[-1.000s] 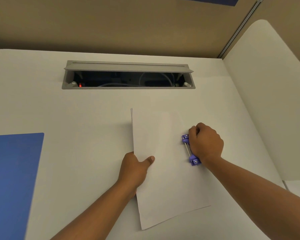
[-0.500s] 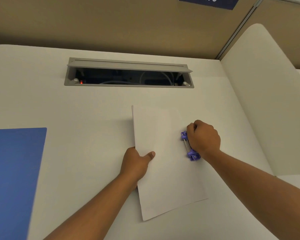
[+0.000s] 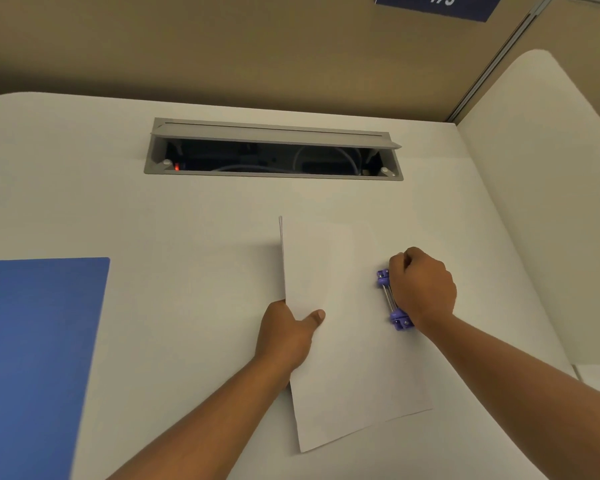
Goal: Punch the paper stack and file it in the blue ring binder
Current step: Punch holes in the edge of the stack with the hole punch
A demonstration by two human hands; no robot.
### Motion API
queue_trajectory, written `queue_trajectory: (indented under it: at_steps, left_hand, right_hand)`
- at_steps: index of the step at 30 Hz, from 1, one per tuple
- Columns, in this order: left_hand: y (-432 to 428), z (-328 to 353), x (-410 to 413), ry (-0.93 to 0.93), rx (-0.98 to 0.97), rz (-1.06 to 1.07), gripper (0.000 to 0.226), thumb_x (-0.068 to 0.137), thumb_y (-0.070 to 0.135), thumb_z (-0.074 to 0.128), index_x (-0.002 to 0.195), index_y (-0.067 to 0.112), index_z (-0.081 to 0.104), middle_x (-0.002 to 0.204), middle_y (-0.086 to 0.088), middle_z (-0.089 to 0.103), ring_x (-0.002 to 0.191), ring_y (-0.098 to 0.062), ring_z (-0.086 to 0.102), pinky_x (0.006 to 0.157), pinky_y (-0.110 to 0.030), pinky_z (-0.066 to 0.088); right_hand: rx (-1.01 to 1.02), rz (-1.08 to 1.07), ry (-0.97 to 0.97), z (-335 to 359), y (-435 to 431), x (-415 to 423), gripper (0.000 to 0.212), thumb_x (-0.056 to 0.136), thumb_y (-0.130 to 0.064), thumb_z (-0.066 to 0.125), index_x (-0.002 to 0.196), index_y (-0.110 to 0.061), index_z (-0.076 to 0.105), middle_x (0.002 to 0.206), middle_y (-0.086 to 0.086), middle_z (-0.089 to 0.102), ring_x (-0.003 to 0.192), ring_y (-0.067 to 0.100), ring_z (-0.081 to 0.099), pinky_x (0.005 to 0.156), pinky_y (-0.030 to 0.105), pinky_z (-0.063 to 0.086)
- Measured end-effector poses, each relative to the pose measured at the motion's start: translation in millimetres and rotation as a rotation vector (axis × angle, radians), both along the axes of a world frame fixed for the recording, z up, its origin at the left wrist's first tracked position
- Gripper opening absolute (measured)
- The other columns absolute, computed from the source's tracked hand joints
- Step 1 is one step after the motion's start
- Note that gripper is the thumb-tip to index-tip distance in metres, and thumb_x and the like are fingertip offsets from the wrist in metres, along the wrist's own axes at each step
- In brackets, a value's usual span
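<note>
A white paper stack (image 3: 347, 344) lies on the white desk, its left edge lifted. My left hand (image 3: 286, 336) grips that left edge, thumb on top. The stack's right edge sits in a small purple hole punch (image 3: 392, 301) with metal rods. My right hand (image 3: 421, 287) is closed into a fist on top of the punch, covering most of it. The blue ring binder (image 3: 32, 358) lies shut on the desk at the far left, partly out of view.
A grey cable hatch (image 3: 274, 150) stands open in the desk behind the paper, with cables and a red light inside. A white curved divider panel (image 3: 548, 202) rises at the right. A brown partition wall runs along the back.
Both hands, the paper and the punch keep their places on the desk. The camera has tilted slightly, so everything sits a little higher in view.
</note>
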State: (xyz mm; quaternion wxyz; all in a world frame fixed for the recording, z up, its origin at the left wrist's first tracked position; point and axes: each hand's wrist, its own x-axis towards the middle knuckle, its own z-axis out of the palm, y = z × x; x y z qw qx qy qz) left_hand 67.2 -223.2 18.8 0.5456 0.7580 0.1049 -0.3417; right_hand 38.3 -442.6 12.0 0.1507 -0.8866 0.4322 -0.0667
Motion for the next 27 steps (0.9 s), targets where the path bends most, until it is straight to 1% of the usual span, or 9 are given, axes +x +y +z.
queue_trajectory:
  at_steps: [2,4,6,9,13,17,20,23,27]
  left_hand:
    - [-1.0,-1.7,0.1,0.006,0.010,0.003,0.033,0.081,0.032,0.074,0.104,0.012,0.061,0.098,0.000,0.069,0.088,-0.021,0.065,0.076,-0.031,0.052]
    - [-0.1,-3.8,-0.1,0.014,0.011,0.017,0.034,0.081,0.032,0.074,0.106,0.013,0.062,0.099,0.001,0.069,0.089,-0.021,0.066,0.078,-0.032,0.053]
    - [0.3,-5.5,0.4,0.010,0.006,0.025,0.030,0.082,0.031,0.074,0.104,0.014,0.063,0.097,0.003,0.070,0.087,-0.019,0.066,0.074,-0.030,0.053]
    - [1.1,-8.0,0.4,0.002,0.003,0.026,0.024,0.083,0.029,0.073,0.101,0.016,0.065,0.093,0.005,0.070,0.083,-0.014,0.066,0.064,-0.024,0.049]
    - [-1.5,-7.9,-0.3,-0.009,-0.010,0.029,0.022,0.083,0.028,0.073,0.100,0.017,0.065,0.093,0.005,0.070,0.083,-0.015,0.066,0.068,-0.026,0.050]
    - [-2.0,-6.2,-0.2,0.003,-0.052,0.026,0.015,0.084,0.025,0.073,0.094,0.021,0.063,0.089,0.009,0.068,0.079,-0.009,0.064,0.062,-0.020,0.048]
    - [-1.8,-5.4,1.5,0.027,-0.073,0.031,0.016,0.083,0.024,0.074,0.094,0.020,0.063,0.088,0.008,0.069,0.080,-0.011,0.065,0.067,-0.024,0.050]
    - [0.2,-3.7,1.2,0.037,-0.085,0.038,0.013,0.083,0.024,0.074,0.089,0.022,0.062,0.086,0.009,0.067,0.077,-0.011,0.064,0.067,-0.025,0.050]
    - [4.9,0.3,5.4,0.033,-0.088,0.034,0.023,0.083,0.026,0.074,0.100,0.018,0.063,0.093,0.005,0.069,0.087,-0.018,0.066,0.077,-0.030,0.051]
  right_hand:
    - [-0.021,-0.017,-0.003,-1.7,-1.9,-1.3,0.031,0.084,-0.033,0.037,0.066,-0.012,0.049,0.057,0.005,0.056,0.054,0.030,0.051,0.056,0.034,0.045]
    - [-0.036,-0.026,0.002,-3.1,-3.3,-2.0,0.030,0.084,-0.033,0.038,0.067,-0.012,0.051,0.058,0.006,0.057,0.057,0.032,0.055,0.058,0.035,0.045]
    - [-0.033,-0.025,-0.006,-5.4,-4.1,-1.6,0.030,0.084,-0.033,0.039,0.067,-0.012,0.051,0.057,0.005,0.057,0.057,0.031,0.054,0.058,0.035,0.045]
    - [-0.032,-0.028,-0.005,-6.9,-2.8,-1.5,0.030,0.083,-0.034,0.039,0.067,-0.012,0.050,0.057,0.004,0.057,0.057,0.030,0.054,0.057,0.035,0.044]
    - [-0.034,-0.029,-0.012,-7.2,-4.6,-1.9,0.030,0.084,-0.033,0.039,0.069,-0.011,0.051,0.058,0.006,0.058,0.057,0.031,0.054,0.056,0.034,0.044]
    - [-0.030,-0.026,0.005,-5.7,-6.8,-1.5,0.030,0.085,-0.034,0.039,0.068,-0.011,0.051,0.058,0.005,0.057,0.054,0.028,0.049,0.055,0.033,0.042]
    - [0.010,-0.043,0.003,-4.6,-8.2,-0.6,0.032,0.085,-0.035,0.040,0.067,-0.010,0.051,0.057,0.005,0.056,0.052,0.025,0.046,0.053,0.031,0.038]
    - [0.066,-0.021,0.041,0.9,-7.8,3.4,0.036,0.086,-0.040,0.040,0.063,-0.014,0.049,0.058,0.003,0.056,0.055,0.025,0.050,0.053,0.030,0.037]
    - [0.072,0.043,0.149,7.8,-6.9,9.1,0.042,0.087,-0.050,0.036,0.065,-0.018,0.052,0.064,0.003,0.062,0.061,0.027,0.058,0.058,0.031,0.044]
